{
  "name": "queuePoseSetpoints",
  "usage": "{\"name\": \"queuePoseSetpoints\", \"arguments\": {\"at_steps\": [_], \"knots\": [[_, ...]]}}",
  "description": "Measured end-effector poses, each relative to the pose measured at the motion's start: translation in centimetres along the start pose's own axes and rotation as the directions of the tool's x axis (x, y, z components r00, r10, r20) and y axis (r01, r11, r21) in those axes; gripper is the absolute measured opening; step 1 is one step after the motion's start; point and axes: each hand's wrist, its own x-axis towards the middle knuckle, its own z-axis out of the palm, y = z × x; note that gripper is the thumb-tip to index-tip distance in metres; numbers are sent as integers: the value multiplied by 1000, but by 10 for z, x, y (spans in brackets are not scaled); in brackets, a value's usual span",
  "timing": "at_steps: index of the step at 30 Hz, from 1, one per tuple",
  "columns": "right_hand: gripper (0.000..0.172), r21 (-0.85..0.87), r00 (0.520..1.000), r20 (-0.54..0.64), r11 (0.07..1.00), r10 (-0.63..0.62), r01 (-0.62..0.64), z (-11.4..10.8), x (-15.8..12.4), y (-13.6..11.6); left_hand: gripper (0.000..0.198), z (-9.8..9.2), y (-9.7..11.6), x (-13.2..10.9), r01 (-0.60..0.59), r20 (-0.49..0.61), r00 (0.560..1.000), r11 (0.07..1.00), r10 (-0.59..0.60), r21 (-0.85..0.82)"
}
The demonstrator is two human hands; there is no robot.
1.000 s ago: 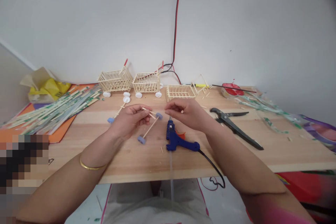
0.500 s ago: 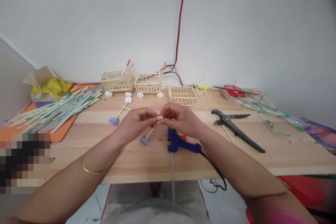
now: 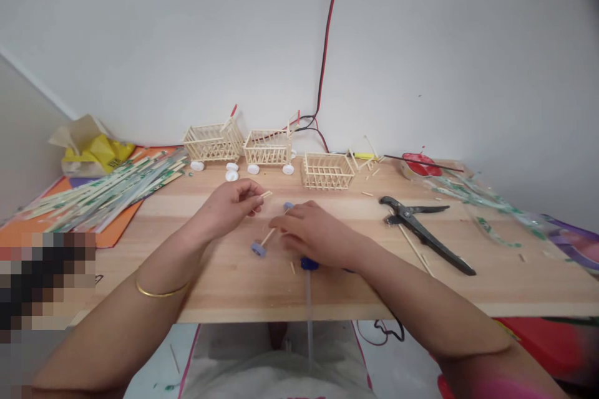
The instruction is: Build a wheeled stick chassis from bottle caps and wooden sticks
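Observation:
My left hand [image 3: 234,206] pinches short thin wooden sticks [image 3: 266,194] between thumb and fingertips. A wooden axle [image 3: 267,237] with a grey-blue wheel [image 3: 258,249] at its near end lies by my right hand; another wheel [image 3: 288,206] shows at its far end. My right hand [image 3: 318,234] hovers palm down beside this axle, fingers stretched and slightly blurred; nothing shows in them. Beneath it is a blue glue gun [image 3: 309,263], mostly hidden, with a glue stick [image 3: 309,312] protruding past the table edge.
Two wheeled stick carts [image 3: 213,143] [image 3: 267,148] and a stick basket [image 3: 327,171] stand along the wall. Black cutting pliers [image 3: 423,234] lie right. Wrapped sticks [image 3: 112,190] cover the left side; green-printed wrappers [image 3: 496,199] lie right. A cable [image 3: 322,62] runs down the wall.
My hands have parted. The left moved left and slightly up with the sticks, covering the blue-wheeled piece there. The right dropped down and left over the glue gun.

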Motion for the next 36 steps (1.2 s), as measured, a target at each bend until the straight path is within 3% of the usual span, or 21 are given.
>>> {"name": "queuePoseSetpoints", "arguments": {"at_steps": [3, 7, 16, 18, 21, 26, 29, 33, 36], "knots": [[30, -110, 996, 80, 993, -37, 46, 10, 0, -10, 25, -2, 2, 0, -21, -12, 1000, 1000, 21, 3], [30, -180, 996, 90, 984, 5, 11, 18, 5, -12, 27, -9, 2, 1, -38, -126, 991, 999, 37, 1], [32, -164, 995, 88, 986, 39, -24, 13, 3, 0, 22, -34, -1, 3, -36, -290, 956, 999, 31, -13], [31, -146, 995, 90, 989, 40, -26, 12, 2, 1, 23, -32, 1, 2, -20, -245, 970, 1000, 14, -23], [27, -120, 997, 71, 992, 42, -33, 6, 1, 3, 23, -20, 6, -2, 26, -78, 997, 1000, -27, -13], [23, -130, 987, -9, 978, 162, -162, -21, -10, 7, 16, 4, 6, -7, 67, 152, 985, 991, -85, 117], [40, -153, 951, 1, 940, 308, -304, -31, -28, 7, 15, 10, 1, -8, 36, 149, 987, 989, -58, 146], [61, -149, 864, 115, 869, 489, -472, -20, -55, 2, 15, 13, 0, -8, 8, 100, 995, 989, -23, 146], [47, -56, 855, 187, 874, 483, -482, -7, -69, 2, 16, 15, 2, -9, 32, 95, 995, 997, -39, 77]]}}
